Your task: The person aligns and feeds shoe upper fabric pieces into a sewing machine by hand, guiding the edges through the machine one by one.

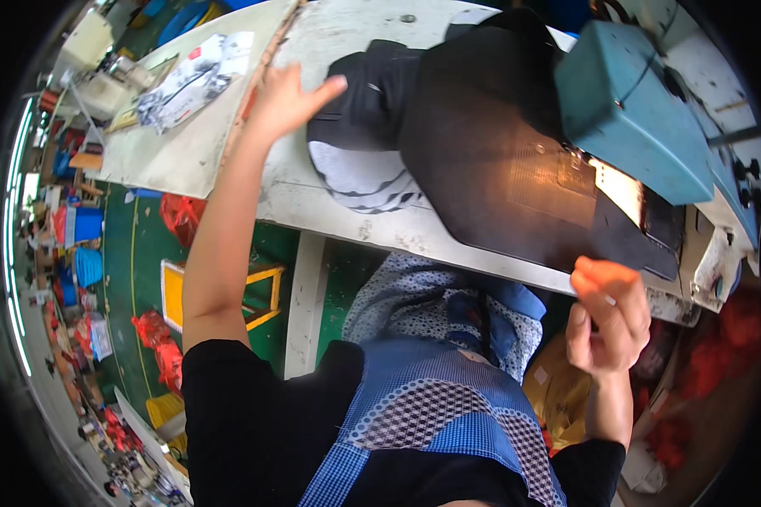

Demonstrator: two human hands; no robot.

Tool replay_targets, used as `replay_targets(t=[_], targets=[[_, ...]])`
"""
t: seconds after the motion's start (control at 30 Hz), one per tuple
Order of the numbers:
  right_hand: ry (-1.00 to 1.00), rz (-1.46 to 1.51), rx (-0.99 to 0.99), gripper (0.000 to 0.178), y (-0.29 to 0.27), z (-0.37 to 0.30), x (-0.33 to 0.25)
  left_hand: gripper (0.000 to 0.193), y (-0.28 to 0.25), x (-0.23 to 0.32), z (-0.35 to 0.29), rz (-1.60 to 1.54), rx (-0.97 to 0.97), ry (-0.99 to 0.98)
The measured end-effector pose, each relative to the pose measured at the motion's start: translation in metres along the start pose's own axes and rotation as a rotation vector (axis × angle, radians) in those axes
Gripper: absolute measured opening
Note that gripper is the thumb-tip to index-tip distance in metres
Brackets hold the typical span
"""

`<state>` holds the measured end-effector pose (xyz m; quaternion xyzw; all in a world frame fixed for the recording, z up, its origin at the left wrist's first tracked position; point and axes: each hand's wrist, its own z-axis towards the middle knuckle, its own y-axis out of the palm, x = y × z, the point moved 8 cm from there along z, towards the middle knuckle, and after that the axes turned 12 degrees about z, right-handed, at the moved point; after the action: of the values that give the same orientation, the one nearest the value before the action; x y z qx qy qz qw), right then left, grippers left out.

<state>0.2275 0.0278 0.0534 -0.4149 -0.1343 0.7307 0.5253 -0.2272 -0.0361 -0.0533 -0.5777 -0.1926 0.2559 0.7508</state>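
Observation:
My left hand [292,103] is raised over the left part of the white worktable, its thumb stretched away from the fingers and nothing in it. Right of it lie black fabric pieces [359,97], with a grey-and-white patterned piece [359,173] showing beneath their near edge. They touch a flat black work plate [473,160], which is lit under the head of a teal sewing machine [630,110]. My right hand [609,321] hovers just off the near table edge, below the plate. Its fingers are loosely curled, with the thumb apart and no held thing visible.
A crumpled patterned cloth [194,80] lies on the adjoining board at the far left. Below the table stand a yellow-framed stool [262,296] and red plastic bags [156,342] on the green floor. Patterned blue cloth [414,296] covers my lap. More red bags [719,355] sit at right.

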Motion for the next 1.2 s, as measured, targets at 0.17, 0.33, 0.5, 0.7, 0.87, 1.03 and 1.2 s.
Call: replay_targets(t=[0.17,0.33,0.5,0.7,0.87,1.03,1.2], targets=[[-0.041,0.044,-0.044,0.021,0.019,0.007,-0.013,0.07,0.02,0.005,-0.049,-0.156,0.032,-0.056],[-0.057,0.141,-0.121,0.024,0.037,0.013,-0.02,0.057,0.027,0.004,-0.045,-0.316,-0.044,-0.163],[-0.05,0.168,-0.132,0.022,0.046,0.011,-0.025,0.044,0.012,0.006,-0.043,-0.271,0.011,-0.192],[0.03,0.285,-0.143,0.02,0.055,0.012,-0.026,0.022,-0.044,0.013,-0.056,-0.681,0.272,-0.011],[0.551,1.002,-0.303,0.067,0.081,-0.012,0.002,0.062,-0.202,0.1,-0.11,-1.254,0.369,0.095],[0.87,2.115,-0.193,0.123,0.114,-0.019,-0.023,0.088,-0.223,0.159,-0.143,-1.381,0.267,0.44],[0.386,1.254,0.201,0.046,0.015,-0.036,-0.01,0.044,-0.18,0.204,-0.158,-1.234,-0.301,0.578]])
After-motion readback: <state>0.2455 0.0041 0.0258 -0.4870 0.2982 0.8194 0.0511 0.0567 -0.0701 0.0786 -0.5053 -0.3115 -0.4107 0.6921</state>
